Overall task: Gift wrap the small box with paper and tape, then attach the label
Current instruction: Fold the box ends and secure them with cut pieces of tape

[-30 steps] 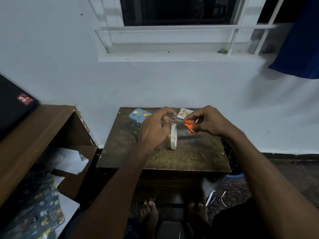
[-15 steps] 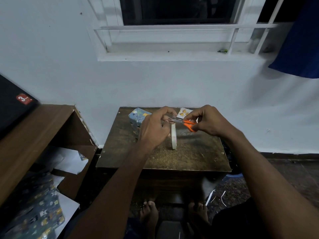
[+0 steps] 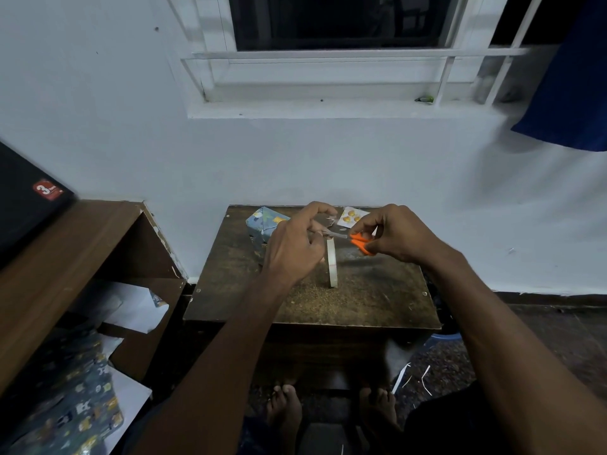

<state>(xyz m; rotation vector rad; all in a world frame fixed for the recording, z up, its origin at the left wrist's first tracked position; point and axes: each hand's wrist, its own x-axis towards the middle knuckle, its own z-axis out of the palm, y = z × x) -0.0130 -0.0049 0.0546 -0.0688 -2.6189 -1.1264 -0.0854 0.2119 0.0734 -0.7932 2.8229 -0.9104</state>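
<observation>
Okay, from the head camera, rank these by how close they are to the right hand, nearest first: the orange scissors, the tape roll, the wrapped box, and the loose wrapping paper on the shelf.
From the right hand:
1. Orange scissors, in its grip.
2. Tape roll, standing on edge just left of it.
3. Wrapped box, back left of the table.
4. Loose wrapping paper, on the low shelf, far left.

Table (image 3: 377,290): dark wood, matt, worn and rough. Tape roll (image 3: 331,267): pale, smooth, slightly glossy. Scissors (image 3: 356,241): orange plastic handles, grey metal blades. Wrapped box (image 3: 262,223), at 10 o'clock from the roll: printed paper, smooth. Label sheet (image 3: 351,216), at 1 o'clock: glossy paper. Shelf (image 3: 65,257): brown wood laminate, chipped edge.
</observation>
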